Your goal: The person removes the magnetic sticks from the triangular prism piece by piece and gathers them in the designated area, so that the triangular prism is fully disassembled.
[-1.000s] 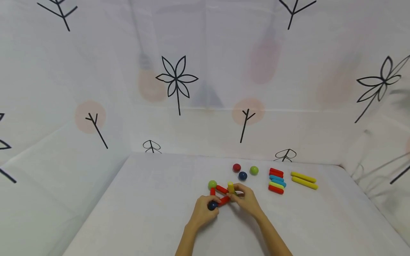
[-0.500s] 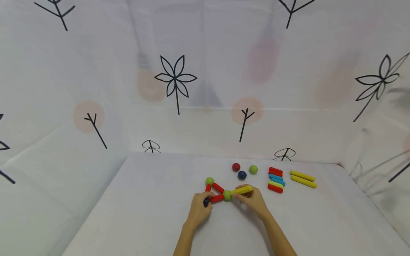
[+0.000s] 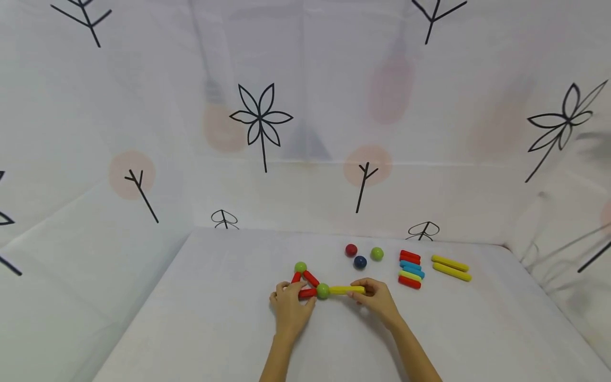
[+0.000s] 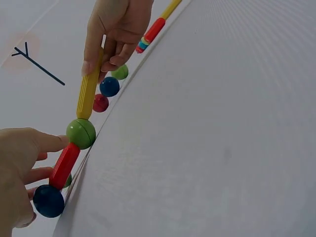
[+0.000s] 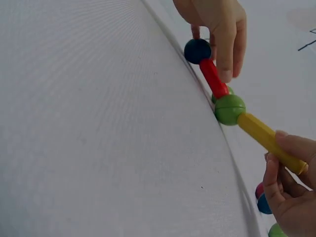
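Observation:
A triangle of red magnetic rods (image 3: 311, 278) has two green balls (image 3: 322, 291) and a dark blue ball (image 4: 49, 201) at its corners. My left hand (image 3: 291, 310) grips it from the near left, fingers around a red rod (image 4: 64, 166) beside the blue ball. In the head view that hand covers the blue ball. From the right-hand green ball a long yellow magnetic rod (image 3: 341, 290) extends to the right, its end touching the ball. My right hand (image 3: 376, 300) pinches the rod's far end between thumb and fingers.
Behind the right hand lie a red ball (image 3: 351, 250), a blue ball (image 3: 360, 262) and a green ball (image 3: 377, 254). Farther right are several short coloured rods (image 3: 410, 269) in a row and two long yellow rods (image 3: 451, 271). A patterned white cloth (image 3: 305, 196) stands behind the table.
The triangle and my left hand have shifted left. The yellow rod has swung from upright to lying out to the right of the green ball, with my right hand at its outer end.

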`<state>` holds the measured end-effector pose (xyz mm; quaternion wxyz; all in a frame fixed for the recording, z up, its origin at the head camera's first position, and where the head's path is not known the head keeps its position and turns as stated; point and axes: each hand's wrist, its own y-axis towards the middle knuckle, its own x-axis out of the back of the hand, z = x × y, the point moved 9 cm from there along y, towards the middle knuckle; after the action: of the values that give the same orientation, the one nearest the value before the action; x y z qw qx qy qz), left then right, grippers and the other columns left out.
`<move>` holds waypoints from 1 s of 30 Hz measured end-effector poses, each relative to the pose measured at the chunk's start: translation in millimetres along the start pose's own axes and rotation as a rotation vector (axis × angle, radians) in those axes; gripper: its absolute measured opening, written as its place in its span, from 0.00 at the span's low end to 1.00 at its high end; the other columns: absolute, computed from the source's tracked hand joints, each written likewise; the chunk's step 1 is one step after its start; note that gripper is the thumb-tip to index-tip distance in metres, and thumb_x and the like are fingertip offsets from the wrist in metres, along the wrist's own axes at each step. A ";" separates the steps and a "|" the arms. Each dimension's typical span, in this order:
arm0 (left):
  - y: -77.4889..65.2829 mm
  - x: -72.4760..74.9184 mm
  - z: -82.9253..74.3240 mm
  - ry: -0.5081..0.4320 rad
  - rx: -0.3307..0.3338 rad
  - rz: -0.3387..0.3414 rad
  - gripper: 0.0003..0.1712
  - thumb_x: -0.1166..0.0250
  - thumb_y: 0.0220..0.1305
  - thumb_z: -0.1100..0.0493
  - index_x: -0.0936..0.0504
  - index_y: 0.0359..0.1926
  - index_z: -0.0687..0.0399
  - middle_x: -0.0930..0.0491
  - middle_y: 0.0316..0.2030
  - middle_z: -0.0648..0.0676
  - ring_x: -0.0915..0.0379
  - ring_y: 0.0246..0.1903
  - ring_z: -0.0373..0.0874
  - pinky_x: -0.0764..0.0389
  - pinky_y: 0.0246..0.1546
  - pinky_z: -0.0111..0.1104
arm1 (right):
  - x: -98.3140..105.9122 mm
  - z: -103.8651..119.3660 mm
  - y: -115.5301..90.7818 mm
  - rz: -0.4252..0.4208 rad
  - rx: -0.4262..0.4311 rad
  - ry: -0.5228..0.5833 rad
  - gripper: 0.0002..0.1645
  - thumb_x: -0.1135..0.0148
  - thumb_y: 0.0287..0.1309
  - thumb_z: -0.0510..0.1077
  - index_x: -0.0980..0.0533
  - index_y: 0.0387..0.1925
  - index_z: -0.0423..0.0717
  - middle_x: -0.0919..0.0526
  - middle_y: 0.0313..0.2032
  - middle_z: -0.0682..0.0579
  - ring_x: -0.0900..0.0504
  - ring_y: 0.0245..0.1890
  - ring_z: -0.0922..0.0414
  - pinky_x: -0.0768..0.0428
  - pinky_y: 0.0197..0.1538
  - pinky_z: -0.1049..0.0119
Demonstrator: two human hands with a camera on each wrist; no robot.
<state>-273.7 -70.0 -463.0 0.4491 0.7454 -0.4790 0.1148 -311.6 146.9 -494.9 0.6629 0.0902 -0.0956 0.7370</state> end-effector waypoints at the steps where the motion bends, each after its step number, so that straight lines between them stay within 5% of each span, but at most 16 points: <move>1: 0.4 0.7 -2.2 0.002 -0.016 -0.013 0.21 0.25 0.40 0.59 0.15 0.40 0.56 0.16 0.35 0.52 0.30 0.41 0.51 0.37 0.42 0.48 | -0.4 3.6 -2.0 0.000 0.000 -0.001 0.18 0.35 0.55 0.38 0.24 0.45 0.32 0.21 0.36 0.47 0.23 0.32 0.55 0.22 0.36 0.74; 4: 1.4 -0.2 -8.9 -0.032 -0.060 -0.012 0.20 0.25 0.40 0.60 0.15 0.40 0.58 0.16 0.34 0.53 0.27 0.37 0.49 0.35 0.44 0.48 | -1.1 14.2 -7.4 -0.002 0.008 -0.008 0.17 0.35 0.55 0.36 0.24 0.44 0.30 0.21 0.35 0.47 0.23 0.31 0.54 0.22 0.35 0.74; 9: 1.6 -14.6 -14.8 -0.141 -0.062 0.124 0.20 0.26 0.44 0.65 0.18 0.42 0.63 0.17 0.38 0.57 0.23 0.40 0.50 0.27 0.50 0.45 | -5.9 12.5 -6.5 0.034 0.034 -0.012 0.17 0.34 0.54 0.37 0.23 0.44 0.30 0.19 0.36 0.45 0.23 0.31 0.56 0.23 0.36 0.75; 13: 1.2 -23.9 -16.0 -0.120 -0.044 0.185 0.22 0.26 0.44 0.66 0.19 0.44 0.63 0.19 0.42 0.58 0.24 0.46 0.52 0.24 0.49 0.43 | -9.9 3.9 -2.4 0.060 0.057 -0.021 0.18 0.33 0.53 0.39 0.23 0.44 0.31 0.18 0.36 0.45 0.23 0.31 0.56 0.22 0.36 0.75; 24: 1.1 -28.0 -14.7 -0.011 -0.017 0.125 0.19 0.25 0.41 0.65 0.16 0.40 0.59 0.24 0.38 0.56 0.29 0.52 0.63 0.30 0.55 0.50 | -14.8 3.6 -2.2 0.102 0.106 -0.038 0.17 0.33 0.53 0.37 0.22 0.44 0.31 0.18 0.38 0.42 0.23 0.32 0.55 0.23 0.36 0.75; 30: 1.8 -27.0 -14.1 -0.008 0.002 0.111 0.18 0.25 0.41 0.66 0.15 0.38 0.57 0.24 0.36 0.55 0.28 0.46 0.58 0.26 0.49 0.46 | -13.2 2.4 -1.5 0.091 0.098 -0.051 0.17 0.33 0.52 0.37 0.22 0.43 0.32 0.18 0.38 0.43 0.23 0.33 0.55 0.22 0.37 0.75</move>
<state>-285.3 -42.8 -470.2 0.4394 0.7186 -0.5213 0.1370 -308.8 133.7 -495.9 0.6209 0.1371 -0.0801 0.7677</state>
